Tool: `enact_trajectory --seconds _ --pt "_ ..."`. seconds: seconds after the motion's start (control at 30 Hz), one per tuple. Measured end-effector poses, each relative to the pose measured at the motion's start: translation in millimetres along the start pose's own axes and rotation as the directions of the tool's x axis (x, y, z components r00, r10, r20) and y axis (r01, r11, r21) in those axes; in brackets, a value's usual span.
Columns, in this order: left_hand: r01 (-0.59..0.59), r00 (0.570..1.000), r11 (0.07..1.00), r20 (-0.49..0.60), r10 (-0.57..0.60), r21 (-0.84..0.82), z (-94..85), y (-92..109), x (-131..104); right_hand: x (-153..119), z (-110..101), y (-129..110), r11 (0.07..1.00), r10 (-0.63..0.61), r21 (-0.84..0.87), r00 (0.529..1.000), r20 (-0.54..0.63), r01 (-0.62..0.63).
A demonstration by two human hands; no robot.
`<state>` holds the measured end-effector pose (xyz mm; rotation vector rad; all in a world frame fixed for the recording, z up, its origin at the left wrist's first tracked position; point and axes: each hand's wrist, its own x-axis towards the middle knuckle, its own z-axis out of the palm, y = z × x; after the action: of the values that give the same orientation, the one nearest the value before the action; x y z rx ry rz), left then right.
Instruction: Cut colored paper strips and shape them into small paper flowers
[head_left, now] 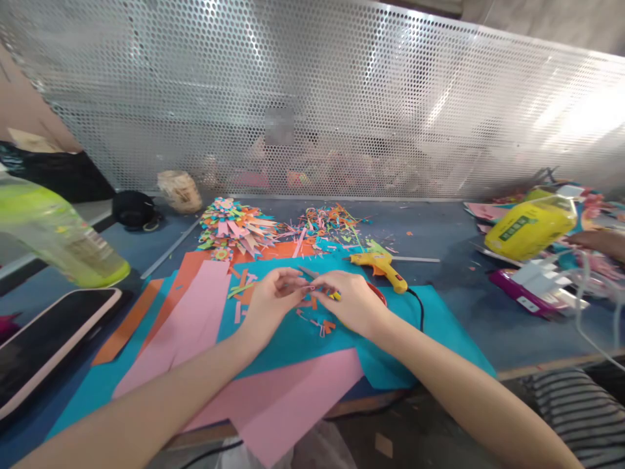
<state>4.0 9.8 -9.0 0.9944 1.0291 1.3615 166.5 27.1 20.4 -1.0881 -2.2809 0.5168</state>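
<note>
My left hand [276,296] and my right hand [349,296] meet above a blue paper sheet [273,355]. Their fingertips pinch a small rolled strip of pink paper [311,287] between them. A pointed grey blade [307,271] shows just beyond the fingers, and a red loop [378,294] shows behind my right hand; these look like scissors, and I cannot tell whether that hand holds them. Small paper cutouts [326,327] lie below the hands. Short orange and pink strips [244,296] lie left of my left hand. A yellow glue gun [381,262] rests beyond my right hand.
A fringed paper piece [237,228] and paper scraps [332,221] lie at the back. Pink sheets [195,319], a phone [53,345] and a green bottle [58,231] are left. Rightward are a yellow packet [530,225] and another person's hand [603,242]. A perforated metal panel [317,85] stands behind.
</note>
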Motion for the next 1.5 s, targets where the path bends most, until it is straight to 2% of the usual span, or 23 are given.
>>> enact_trajectory --seconds 0.17,0.37,0.6,0.83,1.27,1.5 --pt "-0.046 0.998 0.996 0.057 0.041 0.082 1.7 -0.5 -2.0 -0.8 0.5 6.9 0.999 -0.021 0.038 0.999 -0.039 0.023" --pt "-0.197 0.972 0.95 0.173 0.158 0.241 -1.5 -0.4 -1.3 -4.1 0.7 13.2 0.999 -0.011 0.051 0.998 -0.055 0.014" --pt "-0.235 0.95 0.909 0.279 0.14 0.343 -1.4 -1.1 -1.8 -5.8 -1.0 15.8 1.0 -0.001 0.025 0.998 -0.066 0.003" --pt "-0.154 0.963 0.929 0.26 0.065 0.336 -2.0 -4.1 -0.1 -7.8 -5.7 12.8 0.999 -0.041 -0.021 0.997 -0.062 0.04" --pt "-0.207 0.96 0.887 0.262 0.102 0.414 -3.2 -5.1 0.5 -5.6 -5.5 19.4 1.0 0.025 -0.001 1.0 0.017 -0.025" --pt "-0.209 0.961 0.887 0.253 0.11 0.411 -1.5 -2.7 -0.6 -6.7 -5.2 21.0 0.999 0.029 0.031 1.0 0.003 -0.029"
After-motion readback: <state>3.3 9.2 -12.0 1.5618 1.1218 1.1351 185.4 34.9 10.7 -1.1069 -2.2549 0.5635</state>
